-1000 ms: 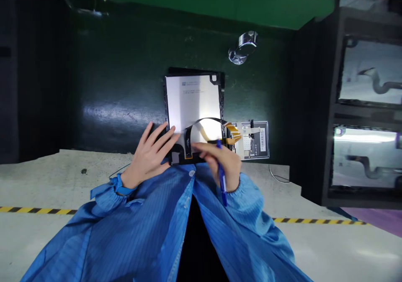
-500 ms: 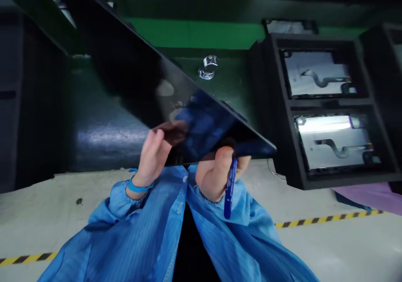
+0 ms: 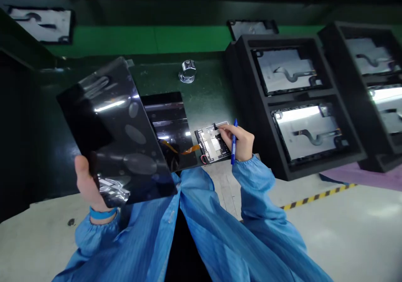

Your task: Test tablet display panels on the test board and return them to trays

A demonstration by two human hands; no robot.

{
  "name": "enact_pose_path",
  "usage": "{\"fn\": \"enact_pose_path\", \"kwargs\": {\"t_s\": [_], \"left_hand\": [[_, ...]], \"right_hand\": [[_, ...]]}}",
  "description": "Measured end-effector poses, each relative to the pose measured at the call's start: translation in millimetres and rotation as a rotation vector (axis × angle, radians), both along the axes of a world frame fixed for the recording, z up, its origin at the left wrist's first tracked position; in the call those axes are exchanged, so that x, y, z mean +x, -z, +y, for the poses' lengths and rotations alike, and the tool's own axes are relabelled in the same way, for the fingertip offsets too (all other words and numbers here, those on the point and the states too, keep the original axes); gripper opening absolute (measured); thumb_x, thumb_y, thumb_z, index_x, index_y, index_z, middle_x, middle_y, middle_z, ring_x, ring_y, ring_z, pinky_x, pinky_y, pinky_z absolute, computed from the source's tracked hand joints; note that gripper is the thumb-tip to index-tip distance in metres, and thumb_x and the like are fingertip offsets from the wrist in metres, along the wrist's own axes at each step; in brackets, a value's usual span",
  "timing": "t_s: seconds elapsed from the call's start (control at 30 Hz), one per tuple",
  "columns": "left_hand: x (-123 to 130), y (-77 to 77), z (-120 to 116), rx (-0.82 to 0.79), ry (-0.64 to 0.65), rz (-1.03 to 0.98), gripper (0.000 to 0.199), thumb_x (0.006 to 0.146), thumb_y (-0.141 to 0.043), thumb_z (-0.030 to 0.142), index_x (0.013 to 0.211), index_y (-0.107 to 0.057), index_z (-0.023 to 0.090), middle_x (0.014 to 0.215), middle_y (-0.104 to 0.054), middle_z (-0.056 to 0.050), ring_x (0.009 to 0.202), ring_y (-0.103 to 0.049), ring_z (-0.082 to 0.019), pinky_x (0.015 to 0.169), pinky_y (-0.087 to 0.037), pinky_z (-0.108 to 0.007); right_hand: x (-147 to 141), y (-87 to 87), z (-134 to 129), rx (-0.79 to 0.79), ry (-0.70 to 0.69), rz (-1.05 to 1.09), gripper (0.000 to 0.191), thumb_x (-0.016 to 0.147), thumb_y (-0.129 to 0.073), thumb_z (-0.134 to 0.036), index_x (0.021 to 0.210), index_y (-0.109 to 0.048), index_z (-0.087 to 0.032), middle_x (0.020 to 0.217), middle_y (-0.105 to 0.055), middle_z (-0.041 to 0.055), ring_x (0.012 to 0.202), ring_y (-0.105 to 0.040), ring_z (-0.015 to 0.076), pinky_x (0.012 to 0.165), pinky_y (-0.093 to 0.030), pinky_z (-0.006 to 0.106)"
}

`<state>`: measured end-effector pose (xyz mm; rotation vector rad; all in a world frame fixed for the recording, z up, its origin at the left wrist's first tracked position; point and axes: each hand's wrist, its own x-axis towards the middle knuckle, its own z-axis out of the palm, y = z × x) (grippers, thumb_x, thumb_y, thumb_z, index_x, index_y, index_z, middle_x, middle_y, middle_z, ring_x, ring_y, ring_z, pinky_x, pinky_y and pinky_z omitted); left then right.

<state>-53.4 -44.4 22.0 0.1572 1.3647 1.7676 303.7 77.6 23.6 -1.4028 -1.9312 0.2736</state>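
My left hand grips a glossy black screen panel by its lower left edge, thumb on the face. The panel is tilted up above the bench, with smudge-like marks and a patch of crinkled clear film. Behind it lies a second dark panel, partly hidden. An orange flex cable runs from there to an open circuit board unit at the bench's front edge. My right hand is closed, with a blue pen tucked in it, and its fingertips touch the unit's upper edge.
A shiny metal ring-like piece stands on the dark green bench. To the right, a black foam tray holds silver panels with cables; a second black tray stands beyond. More panels lie along the back, including a silver panel at left.
The black panel has swung left and turned its face up, now in my left hand alone. My right hand has left it and moved to the circuit board unit, pen still in hand.
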Motion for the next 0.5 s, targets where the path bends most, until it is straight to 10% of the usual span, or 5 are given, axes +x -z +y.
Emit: {"fn": "enact_pose_path", "kwargs": {"t_s": [0.2,0.5], "left_hand": [[21,-15.8,10,0.015,0.121,0.02,0.05,0.089,-0.045,0.069,0.112,-0.076,0.036,0.127,-0.073,0.006,0.142,-0.048,-0.023,0.113,-0.047,-0.038],[12,-1.0,11,-0.109,0.036,-0.058,0.028,0.078,-0.059,0.048,0.089,-0.077,0.029,0.098,-0.08,0.006,0.13,-0.059,-0.024,0.108,-0.05,-0.03]], "right_hand": [[1,10.1,0,0.026,-0.048,-0.127,0.022,0.096,-0.061,-0.033,0.093,-0.079,-0.021,0.071,-0.07,0.0037,0.059,-0.064,0.0157,0.059,-0.05,0.026],[4,11.5,0,-0.023,-0.054,-0.147,0.022,0.097,-0.059,-0.034,0.097,-0.078,-0.023,0.088,-0.077,0.0062,0.074,-0.072,0.0191,0.068,-0.055,0.03]]}}
